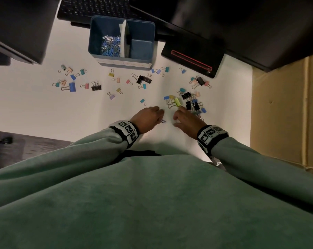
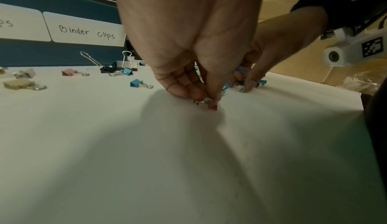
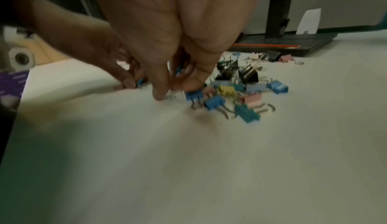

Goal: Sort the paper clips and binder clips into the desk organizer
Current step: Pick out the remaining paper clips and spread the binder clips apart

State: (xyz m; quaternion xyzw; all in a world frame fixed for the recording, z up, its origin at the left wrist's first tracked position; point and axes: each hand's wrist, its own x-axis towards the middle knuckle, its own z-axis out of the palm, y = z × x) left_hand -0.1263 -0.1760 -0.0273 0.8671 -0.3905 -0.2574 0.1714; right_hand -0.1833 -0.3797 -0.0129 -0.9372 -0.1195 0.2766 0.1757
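Note:
The blue desk organizer (image 1: 121, 59) stands at the back; its left compartment holds paper clips (image 1: 110, 44), and its front label reads "Binder Clips" (image 2: 83, 32). Binder clips lie scattered over the white desk, with a dense pile (image 1: 191, 103) by my right hand. My left hand (image 1: 160, 114) pinches a silver paper clip (image 2: 202, 102) against the desk; a blue paper clip (image 1: 163, 121) lies just beside it. My right hand (image 3: 173, 91) is curled, with blue and silver paper clips (image 3: 178, 70) in its fingers and its thumb touching the desk next to the pile (image 3: 236, 91).
A black monitor base with a red stripe (image 1: 191, 58) sits right of the organizer. A keyboard (image 1: 94, 8) lies behind it, and a cardboard box (image 1: 285, 108) borders the desk's right edge. More binder clips (image 1: 71, 81) are spread at the left.

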